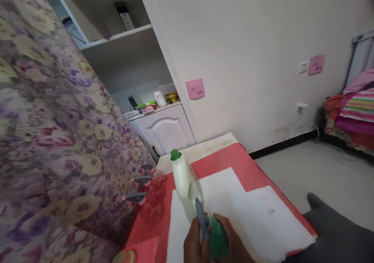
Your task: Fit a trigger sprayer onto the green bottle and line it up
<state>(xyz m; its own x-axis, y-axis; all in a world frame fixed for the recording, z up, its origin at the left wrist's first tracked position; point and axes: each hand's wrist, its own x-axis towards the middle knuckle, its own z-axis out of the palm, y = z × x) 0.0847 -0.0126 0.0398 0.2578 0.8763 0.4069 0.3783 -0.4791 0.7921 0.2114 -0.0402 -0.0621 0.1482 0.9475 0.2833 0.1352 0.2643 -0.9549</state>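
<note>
Both my hands meet at the bottom edge over a green spray bottle [218,237] with a grey trigger head [201,216]. My left hand [193,245] is closed around the bottle's neck by the trigger. My right hand [235,243] wraps the green body from the right. Just behind them stands a white bottle with a green cap [184,181], upright on a white sheet [248,208] spread over the red table cover [233,156]. Much of both hands is cut off by the frame.
Three pink spray bottles with grey triggers [150,200] stand at the table's left edge against a floral curtain [52,138]. A white cabinet [165,128] with small items is behind. A dark grey shape [336,232] is at lower right, and a bed [355,111] at far right.
</note>
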